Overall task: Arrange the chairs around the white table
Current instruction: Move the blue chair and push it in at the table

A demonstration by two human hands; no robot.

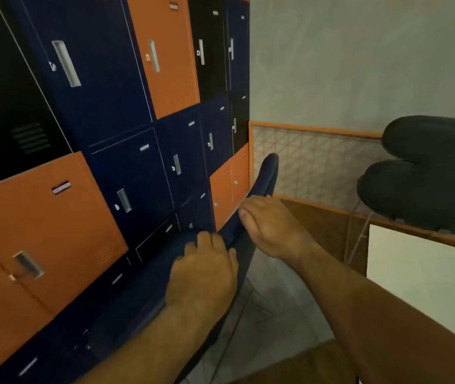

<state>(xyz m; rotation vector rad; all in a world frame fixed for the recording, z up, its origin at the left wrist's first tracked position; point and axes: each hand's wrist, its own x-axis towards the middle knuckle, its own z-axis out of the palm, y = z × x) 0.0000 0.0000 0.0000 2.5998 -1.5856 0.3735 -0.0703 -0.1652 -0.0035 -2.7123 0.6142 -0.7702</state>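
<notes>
Right up against the lockers (96,79), the person has both hands on a dark blue chair (265,173). The left hand (204,273) is curled over the chair's upper edge, knuckles up. The right hand (270,225) grips the same edge a little further along, with the thumb lying on the near side. The chair runs tilted between the lockers and the person, close beside the orange and navy doors. The white table (426,286) stands off to the right, just a corner of it showing. Beyond that corner is a black chair (428,176), in front of an orange-framed mesh panel (312,162) and a grey wall (359,51).
</notes>
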